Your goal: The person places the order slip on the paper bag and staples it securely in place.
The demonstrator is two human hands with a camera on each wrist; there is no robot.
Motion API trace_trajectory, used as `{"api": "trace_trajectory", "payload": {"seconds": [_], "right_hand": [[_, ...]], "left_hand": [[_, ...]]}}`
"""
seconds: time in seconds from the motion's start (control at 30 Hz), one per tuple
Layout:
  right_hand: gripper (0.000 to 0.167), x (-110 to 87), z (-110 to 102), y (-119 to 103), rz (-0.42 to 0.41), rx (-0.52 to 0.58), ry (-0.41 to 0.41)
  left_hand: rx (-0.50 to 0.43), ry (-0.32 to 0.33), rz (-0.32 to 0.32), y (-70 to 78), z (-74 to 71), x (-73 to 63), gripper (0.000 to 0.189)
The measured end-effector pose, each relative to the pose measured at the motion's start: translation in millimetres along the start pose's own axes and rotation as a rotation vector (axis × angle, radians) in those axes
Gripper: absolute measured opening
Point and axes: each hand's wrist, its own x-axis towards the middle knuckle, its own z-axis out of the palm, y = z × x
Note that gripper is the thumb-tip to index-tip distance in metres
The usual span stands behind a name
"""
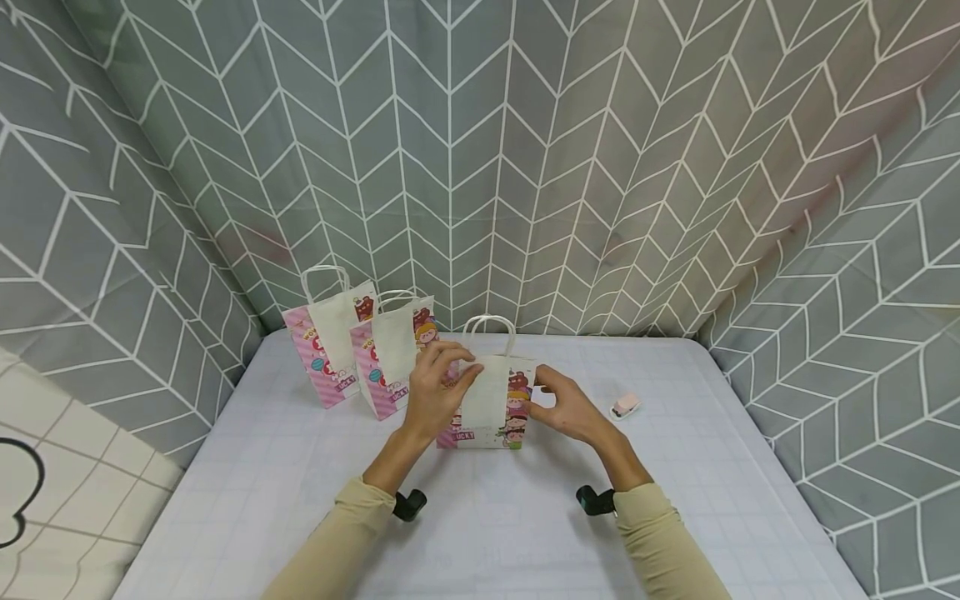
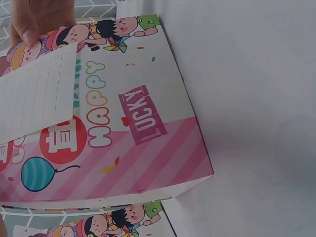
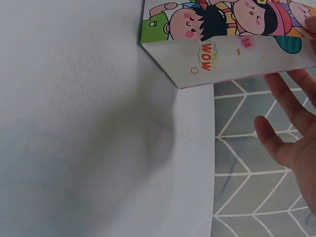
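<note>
A paper gift bag (image 1: 491, 440) with white twisted handles stands upright on the table, printed with pink stripes, cartoon children and "LUCKY". Over its front hangs a white sheet (image 1: 483, 396), which shows faint ruled lines in the left wrist view (image 2: 42, 91). My left hand (image 1: 435, 392) holds the bag's upper left, thumb and fingertips at the sheet's top edge. At the right side panel, my right hand (image 1: 566, 406) grips the bag, thumb on the printed side and other fingers toward the back; a few of those fingers (image 3: 289, 101) spread out behind it.
Two matching gift bags (image 1: 322, 358) (image 1: 384, 367), each with a white sheet over its front, stand at the back left. A small pink-and-white object (image 1: 625, 405) lies on the white-covered table (image 1: 517, 533) to the right. Grey patterned curtains (image 1: 480, 167) surround the table's back and sides.
</note>
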Motion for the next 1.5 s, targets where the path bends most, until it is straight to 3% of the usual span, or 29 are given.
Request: {"api": "trace_trajectory", "payload": {"seconds": [0.13,0.23,0.37,0.47,0.73,0.93,1.2,1.5], "right_hand": [[0.03,1.9,-0.6,-6.4,-0.003,0.019,0.05],[0.024,6.1,-1.6,-16.2,-0.025,0.028,0.151],[0.039,12.4,-2.4,-29.5,-0.093,0.044,0.297],[0.035,16.8,-2.4,-37.8,-0.142,0.051,0.346],[0.01,25.7,-0.4,-46.2,-0.215,0.004,0.335],[0.004,26.8,1.8,-46.9,-0.222,-0.061,0.35],[0.007,26.1,4.5,-45.7,-0.206,-0.079,0.354],[0.004,27.6,4.5,-44.4,-0.224,-0.058,0.344]], "left_hand": [[-0.018,-0.003,-0.002,-0.4,0.9,0.1,0.024],[-0.031,-0.001,0.013,-0.5,2.2,0.3,0.025],[-0.029,0.0,0.028,0.7,4.4,0.4,0.027],[-0.038,-0.008,0.027,1.8,6.2,0.4,0.028],[-0.035,-0.017,0.02,4.9,6.8,0.5,0.039],[-0.015,-0.08,-0.128,11.2,2.8,1.4,0.053],[-0.004,-0.141,-0.2,12.0,1.1,4.7,0.028],[-0.063,-0.146,-0.302,15.1,-0.3,6.9,0.025]]}}
